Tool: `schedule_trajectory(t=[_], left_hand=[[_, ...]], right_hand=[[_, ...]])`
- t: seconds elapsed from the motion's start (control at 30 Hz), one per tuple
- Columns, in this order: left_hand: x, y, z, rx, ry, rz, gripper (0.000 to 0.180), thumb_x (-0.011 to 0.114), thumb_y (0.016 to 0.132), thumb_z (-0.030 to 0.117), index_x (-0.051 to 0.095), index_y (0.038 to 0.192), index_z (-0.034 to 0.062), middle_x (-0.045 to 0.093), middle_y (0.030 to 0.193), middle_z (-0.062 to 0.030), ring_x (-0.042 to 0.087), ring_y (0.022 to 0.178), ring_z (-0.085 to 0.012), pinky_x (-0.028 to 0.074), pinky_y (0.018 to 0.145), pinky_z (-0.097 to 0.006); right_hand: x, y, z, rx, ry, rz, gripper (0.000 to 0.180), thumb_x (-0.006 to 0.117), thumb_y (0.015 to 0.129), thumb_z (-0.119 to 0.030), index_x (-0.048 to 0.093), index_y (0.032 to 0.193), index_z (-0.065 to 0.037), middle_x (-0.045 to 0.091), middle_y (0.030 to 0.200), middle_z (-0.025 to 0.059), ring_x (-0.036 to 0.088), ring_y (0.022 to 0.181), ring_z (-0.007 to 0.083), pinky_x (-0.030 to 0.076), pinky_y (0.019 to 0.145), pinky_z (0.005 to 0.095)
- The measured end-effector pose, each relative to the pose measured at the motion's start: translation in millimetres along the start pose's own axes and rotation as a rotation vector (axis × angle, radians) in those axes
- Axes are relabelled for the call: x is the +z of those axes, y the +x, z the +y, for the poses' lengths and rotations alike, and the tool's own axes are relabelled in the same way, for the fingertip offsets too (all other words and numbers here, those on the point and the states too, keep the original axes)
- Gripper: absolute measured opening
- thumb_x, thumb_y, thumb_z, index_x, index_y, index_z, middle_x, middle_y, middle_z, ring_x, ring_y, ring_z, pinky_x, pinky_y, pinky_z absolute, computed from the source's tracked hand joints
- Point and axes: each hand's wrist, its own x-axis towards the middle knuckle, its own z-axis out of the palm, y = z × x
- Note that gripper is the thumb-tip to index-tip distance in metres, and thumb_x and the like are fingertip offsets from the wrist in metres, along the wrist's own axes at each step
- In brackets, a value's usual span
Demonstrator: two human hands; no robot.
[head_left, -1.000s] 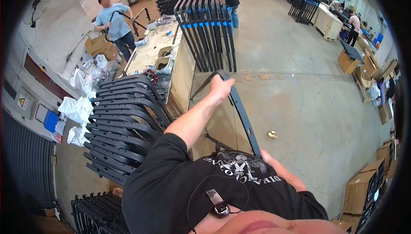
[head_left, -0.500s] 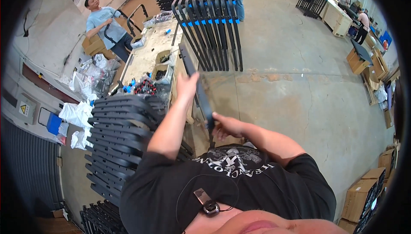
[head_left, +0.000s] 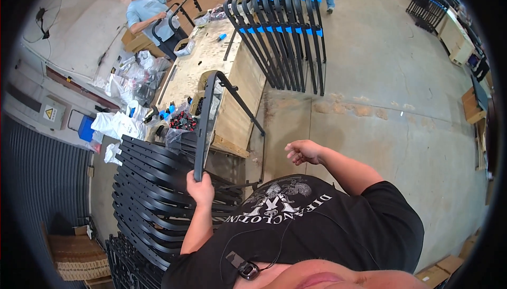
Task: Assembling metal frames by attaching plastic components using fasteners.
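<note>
Head view. The left hand [head_left: 200, 188] has its fingers wrapped around the lower end of a black metal frame [head_left: 208, 114], a bent tube part that rises from the fingers, curves over at the top and runs down again toward the floor on the far side. The right hand [head_left: 302, 151] is apart from the frame, to the right of the left fingers, holding nothing; its fingers are loosely curled.

Directly below and left of the left fingers lies a stack of black frames [head_left: 153, 183], piled flat in many layers. Beyond the fingers stands the wooden counter [head_left: 240, 83], carrying a bin of small red and black parts [head_left: 182, 121] and small blue pieces beside it. The held frame crosses in front of the counter edge. Farther beyond, a row of upright black frames with blue bands [head_left: 285, 30] leans against the counter end.

Left of the counter, white plastic bags [head_left: 124, 122] lie heaped on the floor. At the far end of the counter another person in a light blue shirt [head_left: 145, 11] works with a curved black part. A wall fan [head_left: 45, 19] hangs at upper left.

The floor [head_left: 385, 104] is bare grey concrete with stains. Cardboard boxes [head_left: 74, 254] lie at lower left.
</note>
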Motion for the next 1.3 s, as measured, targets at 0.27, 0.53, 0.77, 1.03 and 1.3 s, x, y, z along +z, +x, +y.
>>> schedule_trajectory(t=[0.27,0.53,0.77,1.03,1.3], left_hand=[[12,11,-24,-0.015,0.011,0.16,0.016,0.069,0.085,0.007,0.057,0.092,0.0012,0.052,0.074,-0.0021,0.047,0.066,-0.0131,0.044,0.063,-0.031],[2,16,-34,0.017,-0.012,0.111,0.023,0.073,0.088,0.016,0.058,0.095,0.0004,0.056,0.076,-0.0047,0.049,0.067,-0.015,0.044,0.062,-0.033],[-3,39,-41,-0.089,-0.118,0.186,0.016,0.059,0.096,0.015,0.058,0.099,-0.0014,0.048,0.076,-0.0017,0.043,0.066,-0.009,0.037,0.058,-0.027],[12,53,-18,-0.211,0.145,0.471,0.02,0.048,0.099,0.016,0.054,0.088,0.0001,0.054,0.08,-0.0067,0.049,0.072,-0.0171,0.042,0.069,-0.03],[40,85,14,-0.586,-0.083,0.814,0.026,0.058,0.098,0.015,0.054,0.074,0.0061,0.048,0.072,0.0054,0.039,0.069,-0.0055,0.031,0.062,-0.024]], right_hand=[[-3,101,-62,0.072,-0.135,0.028,0.039,0.065,0.098,-0.031,0.056,0.123,-0.002,0.061,0.1,0.0107,0.06,0.07,0.0183,0.056,0.062,0.0354],[-32,169,-171,0.035,-0.14,0.205,0.036,0.067,0.097,-0.031,0.059,0.121,-0.004,0.063,0.097,0.0097,0.062,0.068,0.0197,0.057,0.06,0.0363],[-2,246,-294,-0.512,-0.273,0.319,0.021,0.066,0.096,-0.027,0.066,0.102,-0.007,0.063,0.086,0.0019,0.059,0.068,0.0137,0.051,0.06,0.0307],[131,328,-399,-1.023,-0.695,-0.144,0.032,0.061,0.102,-0.026,0.067,0.114,0.003,0.067,0.108,0.0052,0.06,0.107,0.0146,0.047,0.094,0.0279],[140,365,-399,-0.53,-0.692,-0.349,0.039,0.062,0.101,-0.034,0.067,0.082,0.0,0.053,0.071,-0.0053,0.046,0.07,0.0065,0.039,0.065,0.026]])
